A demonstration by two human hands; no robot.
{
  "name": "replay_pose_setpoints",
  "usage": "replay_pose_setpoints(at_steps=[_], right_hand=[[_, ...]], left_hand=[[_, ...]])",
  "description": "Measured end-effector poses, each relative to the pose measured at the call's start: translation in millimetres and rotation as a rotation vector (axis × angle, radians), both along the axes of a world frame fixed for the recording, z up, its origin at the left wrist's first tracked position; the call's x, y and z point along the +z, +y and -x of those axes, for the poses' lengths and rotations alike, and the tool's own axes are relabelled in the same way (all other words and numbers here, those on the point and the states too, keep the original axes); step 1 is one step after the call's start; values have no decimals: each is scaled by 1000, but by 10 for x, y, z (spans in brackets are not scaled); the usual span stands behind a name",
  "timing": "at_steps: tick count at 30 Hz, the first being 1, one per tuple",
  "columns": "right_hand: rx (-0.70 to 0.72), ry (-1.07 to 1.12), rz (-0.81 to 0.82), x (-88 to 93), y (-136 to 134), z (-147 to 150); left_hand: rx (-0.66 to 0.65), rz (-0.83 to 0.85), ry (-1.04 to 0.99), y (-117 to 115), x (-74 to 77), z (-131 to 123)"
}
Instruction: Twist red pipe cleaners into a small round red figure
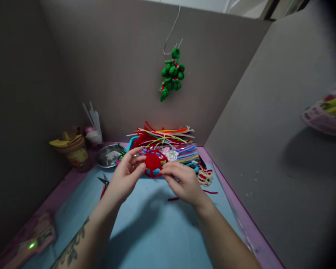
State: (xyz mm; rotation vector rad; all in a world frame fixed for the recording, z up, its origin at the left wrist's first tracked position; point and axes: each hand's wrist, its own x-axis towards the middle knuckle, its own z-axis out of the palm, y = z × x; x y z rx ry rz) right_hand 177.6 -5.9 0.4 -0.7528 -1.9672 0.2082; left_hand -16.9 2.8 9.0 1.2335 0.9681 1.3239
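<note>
Both hands hold a small red pipe-cleaner piece above the blue mat. It has a dense red middle and thin red loops around it. My left hand pinches its left side with fingertips closed. My right hand pinches its right side with thumb and fingers pressed together. Behind the piece lies a pile of coloured pipe cleaners in a blue tray.
Red-handled scissors lie left of my left hand. A metal dish, a cup of sticks and a brown pot stand at the back left. Red scraps and a small finished figure lie right. A green figure hangs on the wall.
</note>
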Motion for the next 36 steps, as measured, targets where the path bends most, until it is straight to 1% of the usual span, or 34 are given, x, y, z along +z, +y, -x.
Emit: replay_pose_setpoints(at_steps=[3, 7, 10, 16, 20, 23, 26, 31, 36], right_hand=[[-31, -20, -88, -26, 24, 7], [-26, -44, -152, -62, 67, -5], [-31, -48, -135, -84, 84, -7], [-144, -45, -74, -76, 51, 1], [-191, -219, -71, -69, 1, 12], [-296, -334, -94, -66, -43, 46], [-370, -383, -143, -58, -77, 86], [-367, -399, -167, -58, -82, 108], [-345, -357, -131, -67, -61, 73]], left_hand=[[4, -3, 27, -30, 22, -4], [-96, 55, 11, -48, 36, -14], [-144, 63, -13, -33, 21, -18], [-100, 63, -38, 10, -8, -22], [-104, 117, -33, 11, 1, -30], [-82, 150, -30, 3, 9, -41], [-87, 165, -24, -2, 5, -55], [-131, 181, -29, -2, -25, -72], [-139, 191, -56, -4, -17, -62]])
